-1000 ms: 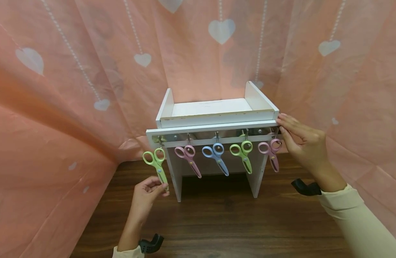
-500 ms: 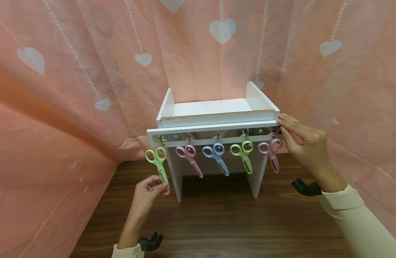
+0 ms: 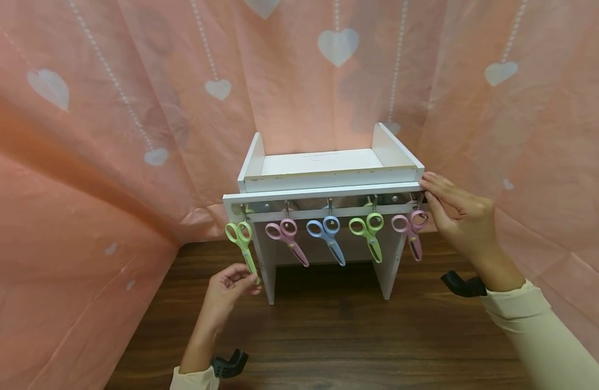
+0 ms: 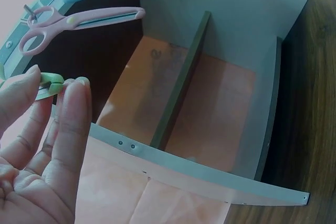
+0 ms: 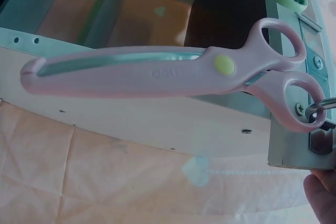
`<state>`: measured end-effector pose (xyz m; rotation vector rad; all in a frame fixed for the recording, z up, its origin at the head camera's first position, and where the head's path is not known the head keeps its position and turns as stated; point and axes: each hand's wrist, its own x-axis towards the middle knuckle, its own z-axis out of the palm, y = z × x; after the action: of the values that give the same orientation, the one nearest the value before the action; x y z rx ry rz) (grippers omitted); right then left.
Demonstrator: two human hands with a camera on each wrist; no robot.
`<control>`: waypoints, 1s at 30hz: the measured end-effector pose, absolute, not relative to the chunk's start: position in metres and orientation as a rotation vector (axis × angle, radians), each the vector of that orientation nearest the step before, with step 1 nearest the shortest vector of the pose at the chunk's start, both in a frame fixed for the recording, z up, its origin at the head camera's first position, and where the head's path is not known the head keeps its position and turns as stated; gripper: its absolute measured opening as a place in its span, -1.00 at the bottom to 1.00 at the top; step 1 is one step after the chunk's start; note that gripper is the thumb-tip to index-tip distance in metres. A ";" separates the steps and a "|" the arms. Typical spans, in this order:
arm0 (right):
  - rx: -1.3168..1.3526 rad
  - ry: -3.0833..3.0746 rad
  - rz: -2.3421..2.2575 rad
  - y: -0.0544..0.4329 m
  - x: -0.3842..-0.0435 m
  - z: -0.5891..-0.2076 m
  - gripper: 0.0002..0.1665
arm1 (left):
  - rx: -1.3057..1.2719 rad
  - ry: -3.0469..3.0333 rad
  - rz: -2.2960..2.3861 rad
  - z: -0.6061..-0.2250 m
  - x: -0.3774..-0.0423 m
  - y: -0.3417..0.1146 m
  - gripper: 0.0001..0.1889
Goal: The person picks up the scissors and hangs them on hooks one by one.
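Note:
In the head view, my left hand (image 3: 226, 290) pinches the blade end of light green scissors (image 3: 245, 245) between thumb and fingers. One handle ring of these scissors is at the leftmost hook (image 3: 243, 212); whether it hangs on it I cannot tell. The left wrist view shows just the green tip (image 4: 51, 83) in the fingertips. My right hand (image 3: 460, 214) grips the right end of the white hook board (image 3: 324, 192), beside hanging pink scissors (image 3: 411, 233). Those pink scissors (image 5: 157, 72) fill much of the right wrist view, a ring over a metal hook.
Along the board also hang pink scissors (image 3: 288, 241), blue scissors (image 3: 327, 238) and green scissors (image 3: 368, 235). The board is on a white shelf unit (image 3: 397, 146) on a dark wooden surface (image 3: 348, 336). Pink cloth (image 3: 290, 65) with white hearts surrounds it.
My left hand and the green scissors have shifted slightly right, and the scissors have turned a little. My right hand stays at the board's end.

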<state>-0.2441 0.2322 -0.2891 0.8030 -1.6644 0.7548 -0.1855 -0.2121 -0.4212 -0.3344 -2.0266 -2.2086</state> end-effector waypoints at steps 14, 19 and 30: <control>0.803 -1.668 0.751 0.239 -0.251 -0.295 -0.68 | -0.332 -2.079 -2.216 -0.424 -0.188 -0.213 -0.70; 0.799 -1.671 0.750 0.238 -0.250 -0.295 -0.68 | -0.332 -2.097 -2.205 -0.427 -0.190 -0.213 -0.72; 0.798 -1.682 0.754 0.238 -0.248 -0.294 -0.66 | -0.342 -2.094 -2.229 -0.429 -0.192 -0.213 -0.70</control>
<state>-0.2478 0.2378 -0.2939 0.7984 -1.6816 0.7536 -0.1920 -0.2126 -0.4285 -0.3422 -2.0941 -2.2288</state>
